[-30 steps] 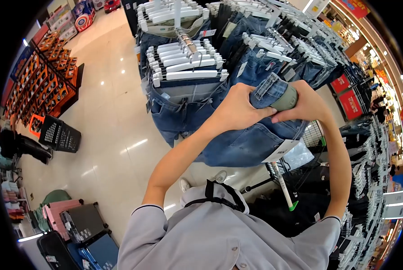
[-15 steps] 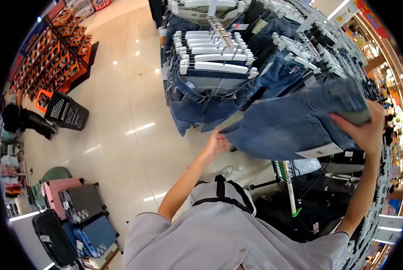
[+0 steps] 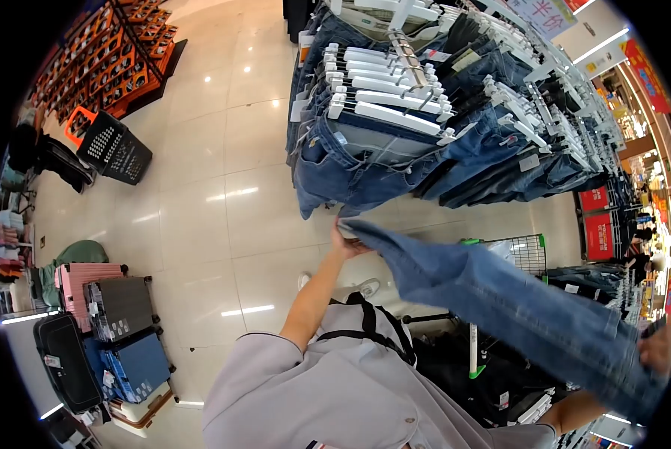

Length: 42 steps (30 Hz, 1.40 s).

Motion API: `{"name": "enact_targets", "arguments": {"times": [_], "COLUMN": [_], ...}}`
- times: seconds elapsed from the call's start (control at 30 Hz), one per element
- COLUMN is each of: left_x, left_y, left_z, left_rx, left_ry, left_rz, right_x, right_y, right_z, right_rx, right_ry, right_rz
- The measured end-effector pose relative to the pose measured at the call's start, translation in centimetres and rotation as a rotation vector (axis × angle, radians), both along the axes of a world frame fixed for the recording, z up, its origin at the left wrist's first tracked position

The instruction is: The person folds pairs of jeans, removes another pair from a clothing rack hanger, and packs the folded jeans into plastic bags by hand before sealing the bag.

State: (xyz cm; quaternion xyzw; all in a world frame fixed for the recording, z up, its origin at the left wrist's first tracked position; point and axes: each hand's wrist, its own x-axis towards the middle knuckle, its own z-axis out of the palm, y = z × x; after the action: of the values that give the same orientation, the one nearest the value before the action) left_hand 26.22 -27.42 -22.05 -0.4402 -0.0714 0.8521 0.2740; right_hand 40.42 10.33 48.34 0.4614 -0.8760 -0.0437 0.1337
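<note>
A pair of blue jeans (image 3: 493, 295) is stretched out in the air across my front, sloping down to the right. My left hand (image 3: 346, 244) grips the narrow leg end, just below the hanging denim. Over at the far right, my right hand (image 3: 656, 350) holds the waist end, somewhat blurred, with part of it behind the fabric. The jeans pass over a shopping cart (image 3: 526, 254) with green corners and partly cover it.
A rack of denim trousers (image 3: 373, 161) on white hangers (image 3: 392, 116) stands ahead. Suitcases (image 3: 122, 318) sit at the left on the tiled floor (image 3: 208, 247). Farther off are a black basket (image 3: 118, 153) and an orange display (image 3: 114, 63). Dark clothes (image 3: 455, 363) lie beside me.
The jeans have gone from bunched up to drawn out lengthwise. My right hand has moved down and to the right with the waist end, while my left hand has taken the leg end.
</note>
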Motion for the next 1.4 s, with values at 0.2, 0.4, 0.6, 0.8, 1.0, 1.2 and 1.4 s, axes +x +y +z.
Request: {"name": "enact_targets", "arguments": {"times": [0.2,0.4,0.6,0.8,1.0,1.2,1.4], "left_x": [1.8,5.8,5.3,2.4,2.2,3.6,7.4], "left_y": [-3.4,-5.3,-8.2,-11.5,-5.3,2.9,3.8], "left_z": [-9.6,-19.2,-14.2,-2.9,28.6,40.7,44.0], "left_rx": [-0.273,-0.343,-0.554,-0.539,-0.744,-1.135,-0.940], "left_ry": [0.064,-0.084,0.051,0.311,0.676,1.413,1.825], "left_rz": [-0.293,-0.404,-0.302,0.021,0.048,-0.087,-0.349], "right_x": [2.9,3.7,6.2,5.6,-0.8,-4.8,-6.2], "right_y": [-4.0,-4.8,-4.1,-3.1,-5.0,-11.9,-11.9], "right_z": [2.8,1.2,0.2,-1.9,-7.9,-13.0,-16.2], "right_rx": [-0.025,-0.075,-0.146,-0.138,-0.263,-0.120,-0.064], "right_ry": [-0.242,-0.328,-0.347,-0.418,-0.305,-0.282,-0.067], "right_rz": [0.208,0.397,0.296,0.205,0.466,0.315,0.101]}}
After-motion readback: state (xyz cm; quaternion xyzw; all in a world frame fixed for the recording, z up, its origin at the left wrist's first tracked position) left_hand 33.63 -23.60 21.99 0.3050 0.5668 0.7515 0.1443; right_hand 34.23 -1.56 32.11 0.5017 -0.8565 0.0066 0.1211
